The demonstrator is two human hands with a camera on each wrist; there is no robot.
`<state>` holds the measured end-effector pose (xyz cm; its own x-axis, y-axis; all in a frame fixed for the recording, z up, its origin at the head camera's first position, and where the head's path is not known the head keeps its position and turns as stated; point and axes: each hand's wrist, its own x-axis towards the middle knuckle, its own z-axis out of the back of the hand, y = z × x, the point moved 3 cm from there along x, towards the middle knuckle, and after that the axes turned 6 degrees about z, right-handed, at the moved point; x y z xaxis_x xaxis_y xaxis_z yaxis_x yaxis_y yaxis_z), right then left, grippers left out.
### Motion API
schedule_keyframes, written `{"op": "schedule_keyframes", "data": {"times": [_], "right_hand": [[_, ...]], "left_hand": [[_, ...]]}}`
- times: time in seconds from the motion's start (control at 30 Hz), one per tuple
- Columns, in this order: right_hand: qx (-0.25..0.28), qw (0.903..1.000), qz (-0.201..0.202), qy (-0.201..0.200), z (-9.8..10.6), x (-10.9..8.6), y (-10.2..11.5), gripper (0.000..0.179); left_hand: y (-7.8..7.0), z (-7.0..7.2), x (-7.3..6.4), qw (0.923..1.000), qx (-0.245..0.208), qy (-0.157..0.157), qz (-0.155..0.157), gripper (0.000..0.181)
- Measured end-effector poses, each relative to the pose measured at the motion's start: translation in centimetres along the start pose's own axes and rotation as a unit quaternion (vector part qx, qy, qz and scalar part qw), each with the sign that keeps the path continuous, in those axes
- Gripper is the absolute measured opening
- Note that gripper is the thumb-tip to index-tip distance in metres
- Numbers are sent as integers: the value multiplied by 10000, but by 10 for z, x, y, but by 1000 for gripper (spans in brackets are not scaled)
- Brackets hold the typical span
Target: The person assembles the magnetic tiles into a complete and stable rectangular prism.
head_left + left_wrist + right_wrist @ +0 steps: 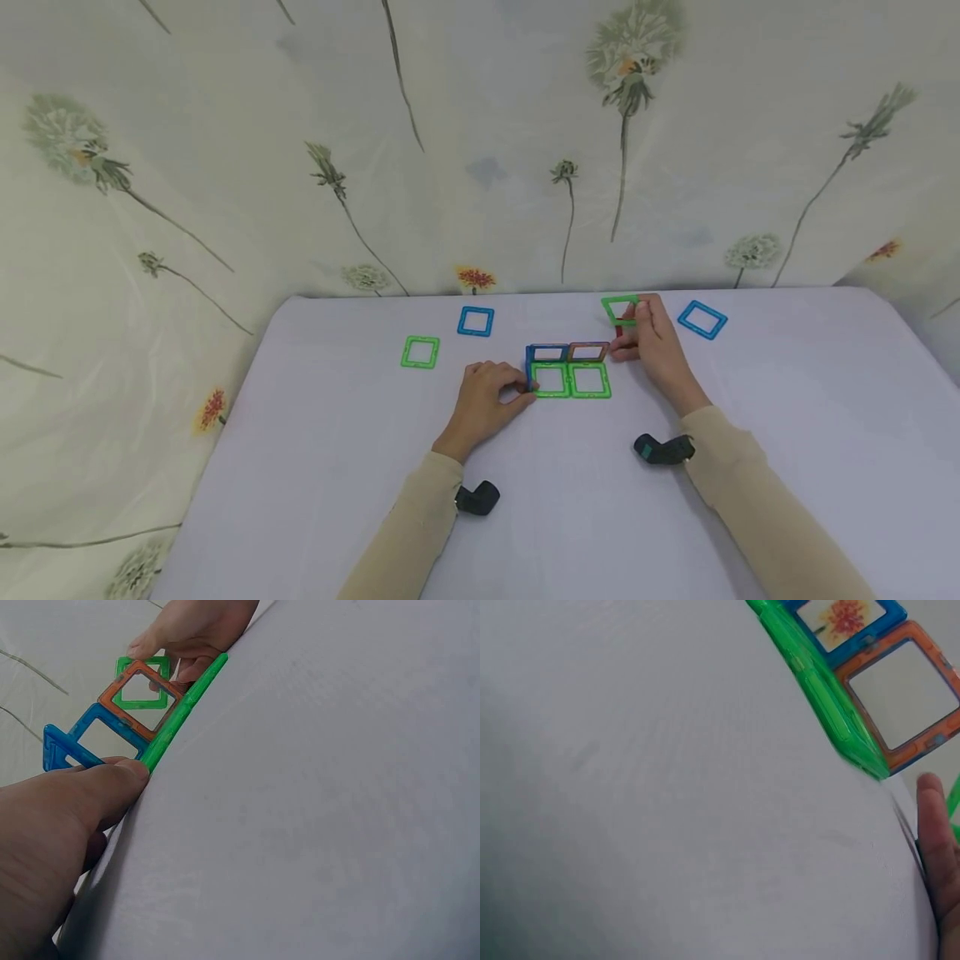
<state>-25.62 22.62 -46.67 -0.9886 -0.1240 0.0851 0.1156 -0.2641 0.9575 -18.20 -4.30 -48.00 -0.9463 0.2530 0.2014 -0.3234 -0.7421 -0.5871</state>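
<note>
Left hand pinching the blue end tile, right hand gripping a green square

Keep the left steady tbh, so the upright orange tile between them doesn't topple.

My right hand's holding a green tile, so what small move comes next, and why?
I'd probably bring that held green tile against the flat green pair's right edge: nothing stands there, while the back blue tile and orange tile stand along the rear, and your left hand grips the left blue tile.
</note>
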Motion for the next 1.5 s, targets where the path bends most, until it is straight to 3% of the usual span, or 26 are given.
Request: {"op": "schedule_keyframes", "data": {"times": [0.23, 0.6, 0.83, 1.17, 1.5], "right_hand": [[-403, 9985, 90, -346, 4, 1, -11, 45], [-385, 9970, 44, -664, 12, -10, -15, 45], [-718, 9955, -56, -610, 16, -18, -14, 51], [-529, 9974, 113, -471, 18, -28, -13, 50], [-383, 9982, -42, -454, 19, -34, -15, 46]], "left_hand": [[-1, 1, 0, 10000, 1, -60, -47, 16], [0, -1, 1, 10000, 11, -18, -27, 16], [0, 0, 1, 10000, 1, -53, -63, 15], [0, -1, 0, 10000, -37, -24, -24, 16], [0, -1, 1, 10000, -24, -62, -55, 16]]}}
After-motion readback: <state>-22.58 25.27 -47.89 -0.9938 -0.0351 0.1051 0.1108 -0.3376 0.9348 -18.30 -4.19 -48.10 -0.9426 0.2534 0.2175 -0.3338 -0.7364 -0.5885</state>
